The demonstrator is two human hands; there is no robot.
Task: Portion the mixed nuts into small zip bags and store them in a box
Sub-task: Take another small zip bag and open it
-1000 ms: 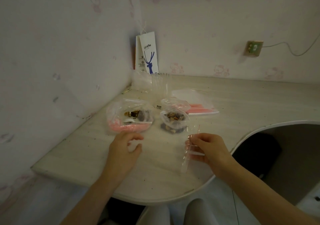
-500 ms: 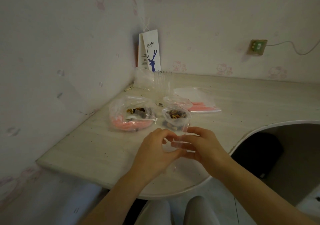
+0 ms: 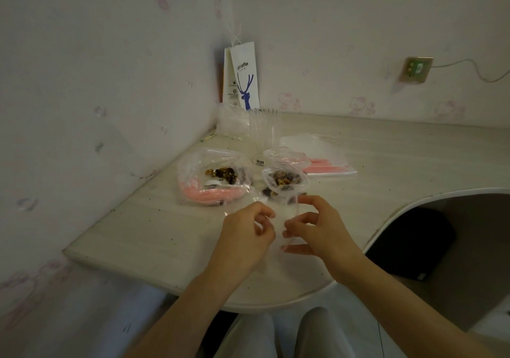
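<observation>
Your left hand [image 3: 248, 230] and right hand [image 3: 317, 230] each pinch, fingers curled, one side of an empty small zip bag [image 3: 284, 214], held low over the near part of the table [image 3: 165, 233]. Draw the two lips apart evenly and keep the mouth facing up for filling. Just beyond, a small open bag [image 3: 285, 179] holds nuts. Left of it lies a big pink-zip bag [image 3: 212, 178] with more, and what looks like a clear box [image 3: 262, 128] stands in the far corner.

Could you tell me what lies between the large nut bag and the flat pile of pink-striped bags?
In the head view, a small open bag of nuts stands between the large nut bag and the flat pile.
</observation>
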